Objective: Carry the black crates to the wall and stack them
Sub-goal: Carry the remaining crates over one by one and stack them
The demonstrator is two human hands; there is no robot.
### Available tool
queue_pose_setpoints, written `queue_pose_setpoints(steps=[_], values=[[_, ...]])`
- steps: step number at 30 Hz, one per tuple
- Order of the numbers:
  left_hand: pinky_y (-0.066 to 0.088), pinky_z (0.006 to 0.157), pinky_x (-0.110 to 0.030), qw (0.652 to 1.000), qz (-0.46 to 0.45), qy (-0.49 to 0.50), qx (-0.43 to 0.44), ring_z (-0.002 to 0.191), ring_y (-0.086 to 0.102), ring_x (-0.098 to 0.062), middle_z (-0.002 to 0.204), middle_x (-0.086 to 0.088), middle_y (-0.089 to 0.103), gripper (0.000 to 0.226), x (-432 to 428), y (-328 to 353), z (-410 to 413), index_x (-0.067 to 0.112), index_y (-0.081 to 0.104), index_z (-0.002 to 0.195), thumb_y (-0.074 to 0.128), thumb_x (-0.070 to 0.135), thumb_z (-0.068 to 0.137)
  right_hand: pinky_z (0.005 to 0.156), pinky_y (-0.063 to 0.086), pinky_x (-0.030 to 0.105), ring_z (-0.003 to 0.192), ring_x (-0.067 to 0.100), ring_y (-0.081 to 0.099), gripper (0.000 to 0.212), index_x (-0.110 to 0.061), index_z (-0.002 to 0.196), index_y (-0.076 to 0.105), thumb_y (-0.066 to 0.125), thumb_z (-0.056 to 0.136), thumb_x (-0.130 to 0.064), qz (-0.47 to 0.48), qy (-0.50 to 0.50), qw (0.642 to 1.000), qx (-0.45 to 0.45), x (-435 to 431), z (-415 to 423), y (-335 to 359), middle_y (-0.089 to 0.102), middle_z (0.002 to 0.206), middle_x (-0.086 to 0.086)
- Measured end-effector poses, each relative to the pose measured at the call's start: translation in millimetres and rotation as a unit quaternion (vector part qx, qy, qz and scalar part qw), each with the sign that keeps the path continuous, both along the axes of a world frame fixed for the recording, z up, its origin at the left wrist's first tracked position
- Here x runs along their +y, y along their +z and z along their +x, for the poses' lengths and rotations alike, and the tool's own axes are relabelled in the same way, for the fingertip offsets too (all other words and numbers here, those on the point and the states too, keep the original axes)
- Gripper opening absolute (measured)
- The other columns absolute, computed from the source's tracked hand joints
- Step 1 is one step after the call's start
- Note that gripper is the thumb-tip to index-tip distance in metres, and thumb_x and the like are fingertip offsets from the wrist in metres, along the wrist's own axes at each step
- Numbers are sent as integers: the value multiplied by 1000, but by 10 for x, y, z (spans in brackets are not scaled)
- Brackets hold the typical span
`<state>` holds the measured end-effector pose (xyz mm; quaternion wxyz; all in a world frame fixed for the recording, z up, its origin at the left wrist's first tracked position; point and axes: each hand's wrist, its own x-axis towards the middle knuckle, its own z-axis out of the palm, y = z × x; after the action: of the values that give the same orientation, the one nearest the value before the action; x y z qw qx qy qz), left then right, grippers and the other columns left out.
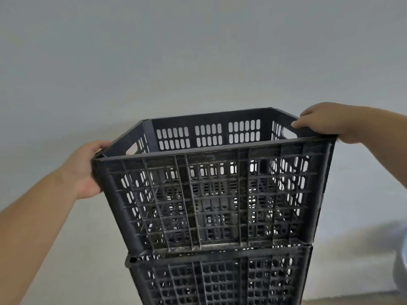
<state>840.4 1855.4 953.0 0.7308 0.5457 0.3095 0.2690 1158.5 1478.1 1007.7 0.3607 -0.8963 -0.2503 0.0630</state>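
Two hands are holding the upper crate (pixel 215 194) on the lower crate (pixel 220 278), by the wall (pixel 198 51).
The left hand (pixel 86 170) and right hand (pixel 326 122) are each clamping a grip on its side rims. Letting go before the corners are seating squarely could be tipping it off.

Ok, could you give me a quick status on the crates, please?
Left grip, right grip hold top crate rim. Resting on lower crate, at wall. Nothing in way.
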Motion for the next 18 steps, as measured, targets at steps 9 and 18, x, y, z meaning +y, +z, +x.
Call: queue_pose_setpoints(steps=[9,18], values=[[44,101,-53,994,81,22,-74,122,66,-31,130,-12,70,70,-603,-514,-233,21,66,137,26,67,100,79,47,33,86,12,69,38,-20,108,70,41,104,-44,452,63,874,167,-326,-466,-774,72,97,-3],[38,115,-46,988,112,103,-3,119,65,-15,122,5,74,59,-838,-1192,-316,32,69,125,40,72,94,59,56,18,72,0,70,14,-28,99,59,65,95,-40,500,-25,847,181,-278,-892,-1766,72,85,-13]])
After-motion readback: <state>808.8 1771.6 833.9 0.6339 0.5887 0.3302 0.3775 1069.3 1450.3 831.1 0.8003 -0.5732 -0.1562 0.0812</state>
